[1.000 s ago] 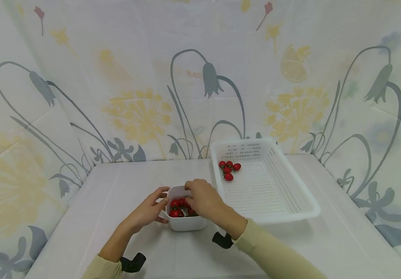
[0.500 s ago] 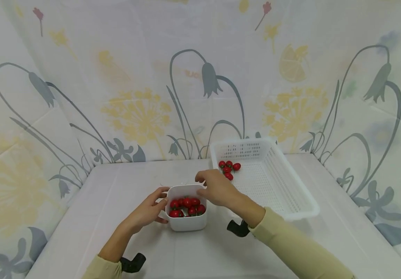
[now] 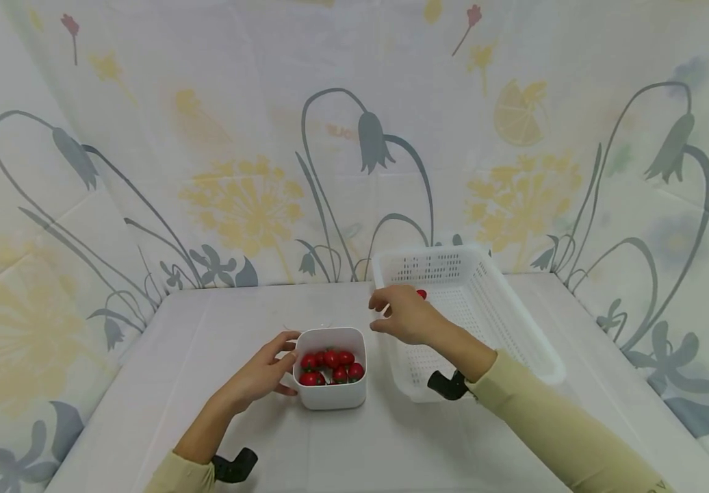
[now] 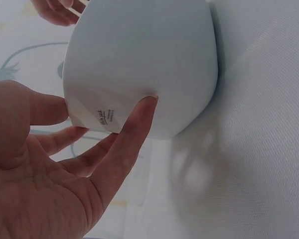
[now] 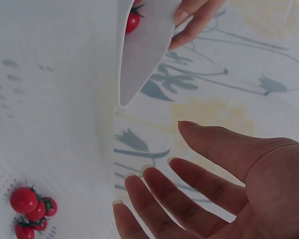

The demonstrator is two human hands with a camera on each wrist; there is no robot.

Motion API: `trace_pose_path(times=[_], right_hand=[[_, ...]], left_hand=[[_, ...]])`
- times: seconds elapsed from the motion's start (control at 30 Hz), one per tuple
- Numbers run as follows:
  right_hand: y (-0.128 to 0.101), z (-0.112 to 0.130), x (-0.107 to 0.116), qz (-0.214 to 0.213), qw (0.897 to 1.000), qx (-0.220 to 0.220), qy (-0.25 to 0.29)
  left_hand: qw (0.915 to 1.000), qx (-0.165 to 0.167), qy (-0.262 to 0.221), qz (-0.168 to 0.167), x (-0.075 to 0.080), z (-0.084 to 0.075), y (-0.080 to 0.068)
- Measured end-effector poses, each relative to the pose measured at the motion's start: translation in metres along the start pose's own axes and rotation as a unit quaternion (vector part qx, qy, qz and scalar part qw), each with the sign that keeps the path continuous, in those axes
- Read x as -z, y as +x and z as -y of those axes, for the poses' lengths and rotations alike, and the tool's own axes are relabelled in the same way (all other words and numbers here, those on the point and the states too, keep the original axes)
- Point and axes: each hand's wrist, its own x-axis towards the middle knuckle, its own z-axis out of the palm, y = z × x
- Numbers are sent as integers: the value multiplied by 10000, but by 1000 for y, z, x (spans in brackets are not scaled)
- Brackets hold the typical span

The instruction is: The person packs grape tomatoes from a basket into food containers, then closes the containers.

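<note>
A small white tub (image 3: 332, 395) of cherry tomatoes (image 3: 332, 366) stands on the table in front of me. My left hand (image 3: 291, 363) rests against its left side, thumb at the rim and fingers lower down; in the left wrist view the straight fingers (image 4: 134, 129) touch the tub's wall (image 4: 149, 55). My right hand (image 3: 374, 313) hovers over the near-left rim of the white perforated basket (image 3: 514, 329). In the right wrist view this hand (image 5: 154, 154) has its palm bare and fingers spread. Several tomatoes (image 5: 32, 214) lie in the basket's far-left corner, mostly hidden in the head view.
The table (image 3: 207, 342) is covered with a white cloth, and flower-printed curtains (image 3: 237, 192) wall it in at the back and sides. Black wrist mounts (image 3: 447, 385) sit under both sleeves.
My right hand has left the tub and moved up and right to the basket's left rim. The left hand and tub have stayed put.
</note>
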Motion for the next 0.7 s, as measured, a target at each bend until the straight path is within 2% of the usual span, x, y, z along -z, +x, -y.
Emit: trace_pose_path(times=[0.27,0.5,0.7], right_hand=[[5,-24,20,208,9997,-104,-121],[13,-51,30,573,9976,-353,151],[21,-80,31,750,9942,-458,619]], left_hand=[[10000,-1,9,-25,0,0,1],[10000,12,12,-54,0,0,0],[10000,-4,24,-55,0,1,0]])
